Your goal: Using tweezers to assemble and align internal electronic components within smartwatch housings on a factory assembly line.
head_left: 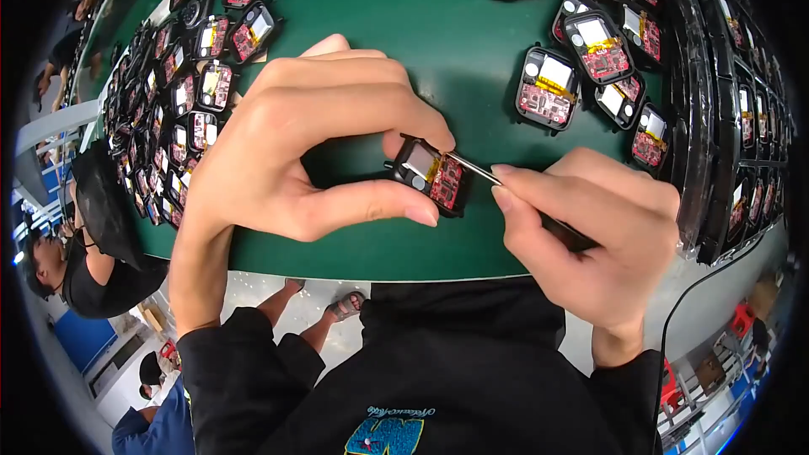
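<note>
Between the thumb and fingers of my left hand [312, 135] is an opened smartwatch case [431, 175], black-rimmed, with a red circuit board, a silvery battery and yellow tape inside. It is tilted, just above the green tabletop. My right hand [598, 227] pinches a pair of thin metal tweezers [476, 170]. Their tip reaches the upper edge of the case, close to my left index finger. Whether the tip grips anything there is too small to tell.
A large heap of similar watch cases [168, 118] covers the left of the green table [371, 257]. Several more cases [598, 46] lie at the right, some overlapping. Black trays [729, 118] holding cases are stacked along the right edge. A person [101, 261] sits at the left.
</note>
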The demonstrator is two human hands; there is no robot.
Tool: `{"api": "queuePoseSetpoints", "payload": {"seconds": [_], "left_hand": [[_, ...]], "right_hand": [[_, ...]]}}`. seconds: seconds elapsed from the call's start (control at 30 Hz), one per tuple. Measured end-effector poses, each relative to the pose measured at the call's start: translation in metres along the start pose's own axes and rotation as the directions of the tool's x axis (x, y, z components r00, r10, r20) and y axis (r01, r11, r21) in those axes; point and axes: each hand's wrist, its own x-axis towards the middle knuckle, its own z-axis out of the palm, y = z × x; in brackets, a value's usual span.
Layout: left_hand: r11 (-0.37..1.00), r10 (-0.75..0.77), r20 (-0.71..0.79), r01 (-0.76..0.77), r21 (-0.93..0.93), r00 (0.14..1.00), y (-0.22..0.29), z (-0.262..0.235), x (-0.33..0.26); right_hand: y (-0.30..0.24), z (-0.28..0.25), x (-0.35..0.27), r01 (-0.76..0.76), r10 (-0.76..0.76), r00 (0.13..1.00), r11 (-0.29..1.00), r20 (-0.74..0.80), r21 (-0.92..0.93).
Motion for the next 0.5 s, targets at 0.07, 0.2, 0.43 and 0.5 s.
{"api": "queuePoseSetpoints", "payload": {"seconds": [0.07, 0.2, 0.43, 0.5], "left_hand": [[1.0, 0.005, -0.02, -0.004, 0.007, 1.0, 0.0005, 0.0016, 0.0005], [0.999, -0.047, -0.049, 0.046, -0.008, 0.998, 0.002, 0.0001, 0.0006], [0.997, 0.009, -0.075, -0.003, 0.075, 0.997, 0.0093, 0.0014, 0.0018], [0.999, -0.003, -0.095, 0.008, 0.054, 0.996, 0.0099, 0.0055, 0.0011]], "right_hand": [[-0.0008, 0.0003, -0.0029, 0.032, -0.033, 0.999, 0.999, -0.018, -0.025], [-0.0046, -0.0017, -0.0013, 0.022, -0.023, 0.998, 0.999, -0.06, -0.024], [-0.0062, -0.0027, -0.0019, 0.012, 0.0, 0.985, 0.998, -0.171, 0.067], [-0.0038, -0.0022, -0.0047, 0.003, 0.015, 0.984, 0.995, -0.18, 0.1]]}}
